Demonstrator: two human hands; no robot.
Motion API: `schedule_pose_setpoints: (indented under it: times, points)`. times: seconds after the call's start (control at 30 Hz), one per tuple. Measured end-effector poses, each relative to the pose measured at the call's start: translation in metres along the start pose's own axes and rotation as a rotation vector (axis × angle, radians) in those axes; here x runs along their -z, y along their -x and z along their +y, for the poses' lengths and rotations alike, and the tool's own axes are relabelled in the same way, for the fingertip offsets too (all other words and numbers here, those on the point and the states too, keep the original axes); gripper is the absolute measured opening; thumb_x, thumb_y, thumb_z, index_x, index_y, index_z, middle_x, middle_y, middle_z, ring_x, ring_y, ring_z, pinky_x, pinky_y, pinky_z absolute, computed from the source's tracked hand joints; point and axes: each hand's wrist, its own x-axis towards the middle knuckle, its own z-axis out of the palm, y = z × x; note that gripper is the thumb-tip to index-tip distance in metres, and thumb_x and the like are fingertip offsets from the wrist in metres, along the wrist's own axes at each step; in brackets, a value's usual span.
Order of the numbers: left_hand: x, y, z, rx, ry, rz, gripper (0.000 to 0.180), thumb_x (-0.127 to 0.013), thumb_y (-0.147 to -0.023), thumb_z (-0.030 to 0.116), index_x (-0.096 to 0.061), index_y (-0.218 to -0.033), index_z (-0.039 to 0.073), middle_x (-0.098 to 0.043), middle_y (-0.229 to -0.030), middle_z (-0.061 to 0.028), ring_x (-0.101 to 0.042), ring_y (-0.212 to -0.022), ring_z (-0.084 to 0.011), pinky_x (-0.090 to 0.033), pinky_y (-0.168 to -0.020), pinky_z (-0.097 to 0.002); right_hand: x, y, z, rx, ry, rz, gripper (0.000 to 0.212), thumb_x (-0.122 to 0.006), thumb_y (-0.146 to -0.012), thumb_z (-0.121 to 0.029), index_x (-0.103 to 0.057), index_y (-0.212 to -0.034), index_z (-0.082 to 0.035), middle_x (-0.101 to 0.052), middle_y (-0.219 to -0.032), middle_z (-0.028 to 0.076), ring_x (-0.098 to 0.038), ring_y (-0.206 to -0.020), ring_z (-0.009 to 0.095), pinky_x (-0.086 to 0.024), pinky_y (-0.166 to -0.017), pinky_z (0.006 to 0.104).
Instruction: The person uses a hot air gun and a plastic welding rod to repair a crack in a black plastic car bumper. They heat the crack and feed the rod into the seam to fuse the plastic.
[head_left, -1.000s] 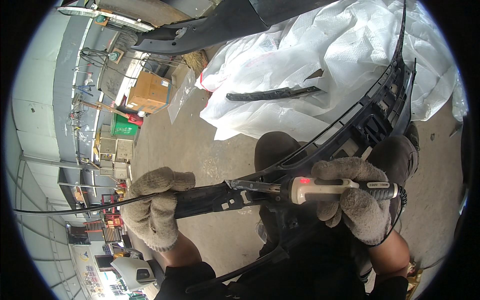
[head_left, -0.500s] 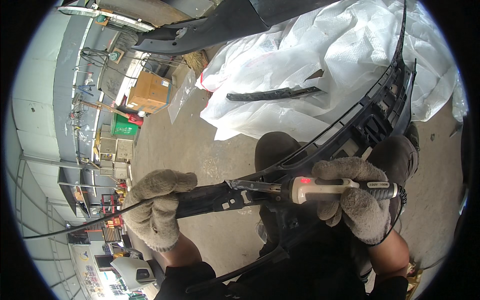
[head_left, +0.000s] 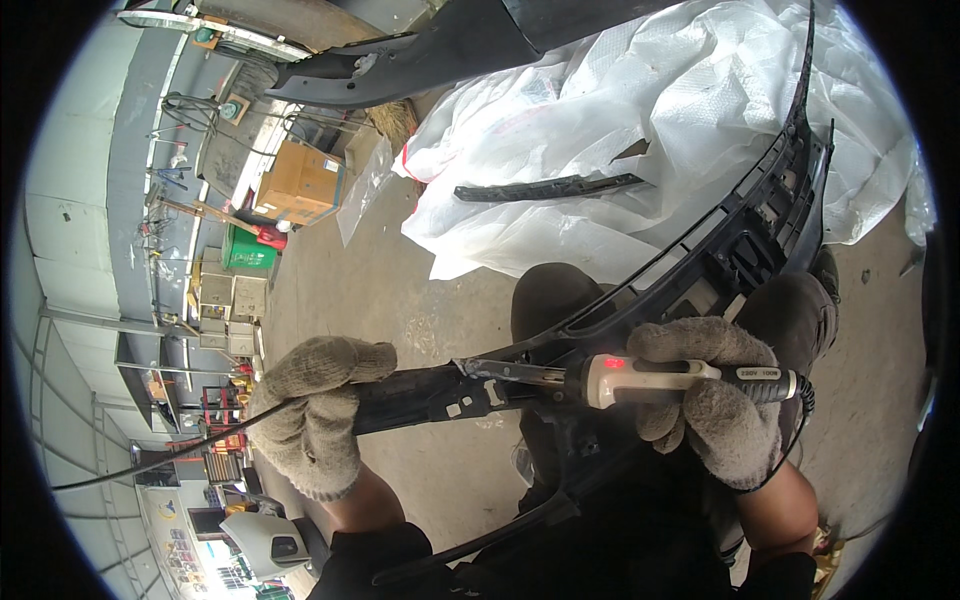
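Observation:
A long black plastic car grille frame (head_left: 745, 250) lies across my knees, running from the upper right down to the left. My gloved left hand (head_left: 315, 410) is closed round its left end. A thin black strip (head_left: 180, 459) sticks out to the left from that hand. In my gloved right hand (head_left: 715, 390) is a cream-and-black soldering iron (head_left: 640, 380) with a red lit display and a cord. Its metal tip points left and rests against the frame, beside a shiny greyish patch (head_left: 505, 371). I cannot tell whether the tip sinks into the plastic.
White bubble wrap (head_left: 620, 110) covers a pile ahead, with a loose black strip (head_left: 550, 188) on it. A large dark bumper part (head_left: 440, 55) hangs over the far side. To the left stand a cardboard box (head_left: 298, 183), a green bin (head_left: 247, 248) and metal drawers (head_left: 230, 300).

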Motion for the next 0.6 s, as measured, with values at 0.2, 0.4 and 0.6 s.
schedule_pose_setpoints:
  times: [0.2, 0.4, 0.6]
  points:
    - [0.0004, -0.0018, -0.0017, -0.015, 0.011, -0.017, 0.027, -0.064, -0.092, 0.021, -0.059, -0.105, -0.002, -0.068, -0.086, -0.0208, -0.068, -0.077, -0.0271, -0.057, -0.068, -0.0375, 0.0014, -0.0007, 0.0003, 0.006, -0.008, -0.018, 0.041, -0.066, -0.09, -0.022, -0.058, -0.125, -0.002, -0.068, -0.097, 0.014, -0.065, -0.069, 0.01, -0.054, -0.057, 0.0218]
    - [-0.0001, -0.0014, -0.0008, -0.018, -0.006, -0.009, 0.027, -0.065, -0.091, 0.022, -0.059, -0.103, -0.001, -0.068, -0.084, -0.0204, -0.068, -0.076, -0.0273, -0.057, -0.068, -0.0376, 0.0007, -0.0012, 0.0033, 0.037, -0.063, -0.031, 0.041, -0.066, -0.09, -0.02, -0.057, -0.125, -0.002, -0.068, -0.099, 0.014, -0.065, -0.071, 0.01, -0.054, -0.058, 0.0212]
    - [0.0022, -0.0012, -0.0038, -0.027, -0.004, -0.019, 0.028, -0.065, -0.091, 0.023, -0.059, -0.104, -0.001, -0.068, -0.084, -0.0205, -0.068, -0.076, -0.0276, -0.056, -0.068, -0.0379, 0.0014, 0.0002, 0.0014, 0.007, -0.03, -0.014, 0.04, -0.066, -0.09, -0.021, -0.058, -0.124, -0.002, -0.069, -0.098, 0.014, -0.066, -0.072, 0.011, -0.054, -0.058, 0.0214]
